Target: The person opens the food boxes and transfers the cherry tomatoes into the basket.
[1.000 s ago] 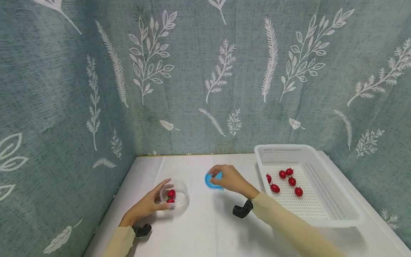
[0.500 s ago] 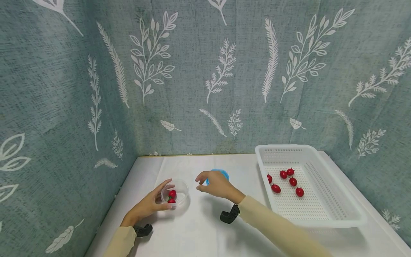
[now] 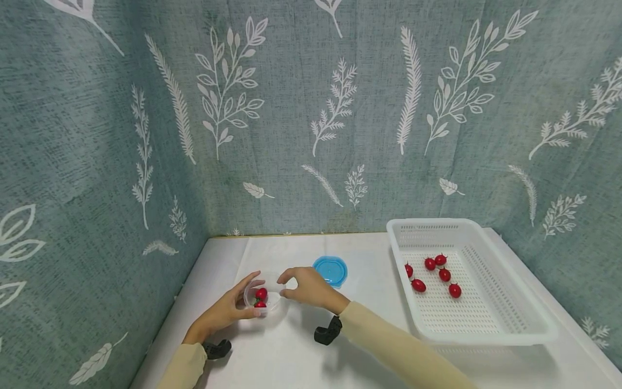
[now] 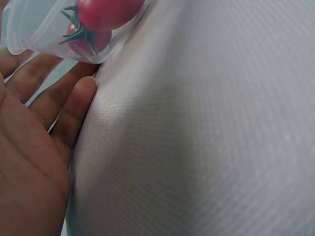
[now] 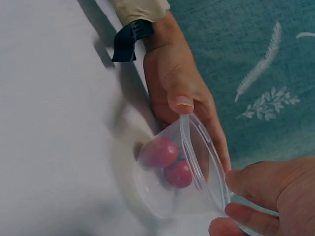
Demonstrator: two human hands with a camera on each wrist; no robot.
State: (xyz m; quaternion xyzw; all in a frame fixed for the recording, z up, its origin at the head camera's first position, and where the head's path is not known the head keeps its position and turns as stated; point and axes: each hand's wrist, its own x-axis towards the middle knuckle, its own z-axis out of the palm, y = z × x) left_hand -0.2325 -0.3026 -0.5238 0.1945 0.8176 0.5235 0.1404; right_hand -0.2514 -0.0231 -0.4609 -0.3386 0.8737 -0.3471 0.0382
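Note:
A clear round plastic container (image 3: 274, 283) stands on the white table, with red cherry tomatoes (image 3: 261, 294) inside; their green stems show in the left wrist view. My left hand (image 3: 223, 313) holds it from the left, thumb at the front and fingers around the far side. At the opposite rim is my right hand (image 3: 311, 287), its thumb and forefinger curved and apart, with nothing seen between them. In the right wrist view, the right thumb (image 5: 256, 184) is at the rim; whether it presses there I cannot tell. Behind the right hand lies a round blue lid (image 3: 331, 270).
A white perforated basket (image 3: 505, 286) stands at the right of the table, with several cherry tomatoes (image 3: 444, 275) on its left side. A grey-green leaf-patterned cloth (image 3: 291, 108) rises behind and at both sides of the table.
My right hand has left the blue lid and moved left to the container's rim. The lid stays on the table, now fully uncovered. My left hand keeps its hold on the container.

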